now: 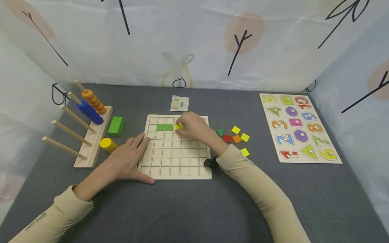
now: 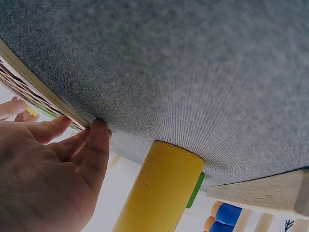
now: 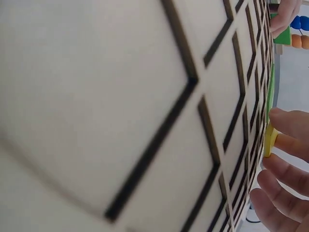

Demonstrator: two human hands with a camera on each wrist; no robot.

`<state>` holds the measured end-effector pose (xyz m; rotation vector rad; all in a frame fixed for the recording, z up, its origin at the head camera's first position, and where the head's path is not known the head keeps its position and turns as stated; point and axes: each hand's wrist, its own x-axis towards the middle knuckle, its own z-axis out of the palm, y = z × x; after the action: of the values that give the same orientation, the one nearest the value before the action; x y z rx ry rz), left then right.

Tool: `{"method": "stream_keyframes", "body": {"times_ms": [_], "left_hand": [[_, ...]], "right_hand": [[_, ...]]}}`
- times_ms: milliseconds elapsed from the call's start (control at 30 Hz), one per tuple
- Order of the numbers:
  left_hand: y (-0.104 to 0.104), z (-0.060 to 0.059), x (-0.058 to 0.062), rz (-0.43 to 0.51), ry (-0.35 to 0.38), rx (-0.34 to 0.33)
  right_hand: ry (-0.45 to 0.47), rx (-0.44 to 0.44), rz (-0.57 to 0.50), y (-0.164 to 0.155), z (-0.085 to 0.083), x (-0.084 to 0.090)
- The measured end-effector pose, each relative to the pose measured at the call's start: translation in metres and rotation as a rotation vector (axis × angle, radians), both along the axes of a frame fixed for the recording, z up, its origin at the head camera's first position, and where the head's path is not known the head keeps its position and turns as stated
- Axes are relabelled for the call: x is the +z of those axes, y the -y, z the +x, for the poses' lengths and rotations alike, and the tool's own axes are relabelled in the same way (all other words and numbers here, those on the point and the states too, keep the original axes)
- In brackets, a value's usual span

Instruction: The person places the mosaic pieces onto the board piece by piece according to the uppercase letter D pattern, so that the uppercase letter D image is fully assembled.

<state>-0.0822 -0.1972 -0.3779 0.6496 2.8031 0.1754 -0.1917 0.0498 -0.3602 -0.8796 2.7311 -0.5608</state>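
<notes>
A wooden grid board point(image 1: 174, 171) lies flat on the grey cloth. Two green square tiles, a left one point(image 1: 160, 127) and a right one point(image 1: 169, 127), sit side by side in its upper rows. Just right of them, my right hand point(image 1: 196, 126) pinches a yellow square tile point(image 1: 178, 126) between thumb and fingers. In the right wrist view, that yellow tile point(image 3: 268, 140) is at the board's surface; whether it is seated in a cell is unclear. My left hand point(image 1: 129, 160) rests along the board's left edge, fingers extended and touching the rim.
Loose tiles, including a red one point(image 1: 227, 138) and an orange one point(image 1: 236, 138), lie right of the board. A pattern card point(image 1: 179, 103) is behind it. At left are a yellow cylinder point(image 1: 108, 145), a green block point(image 1: 116, 126) and a peg stand point(image 1: 91, 148); a number puzzle point(image 1: 304, 157) lies right.
</notes>
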Motion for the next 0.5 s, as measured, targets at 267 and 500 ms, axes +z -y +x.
{"method": "stream_keyframes", "body": {"times_ms": [267, 500], "left_hand": [[-0.0012, -0.0003, 0.0015, -0.006, -0.006, -0.008], [-0.0020, -0.0001, 0.0025, -0.008, -0.012, -0.010]], "right_hand": [[-0.013, 0.004, 0.000, 0.0046, -0.0024, -0.0039], [-0.016, 0.017, 0.007, 0.0063, -0.0027, -0.0032]]}}
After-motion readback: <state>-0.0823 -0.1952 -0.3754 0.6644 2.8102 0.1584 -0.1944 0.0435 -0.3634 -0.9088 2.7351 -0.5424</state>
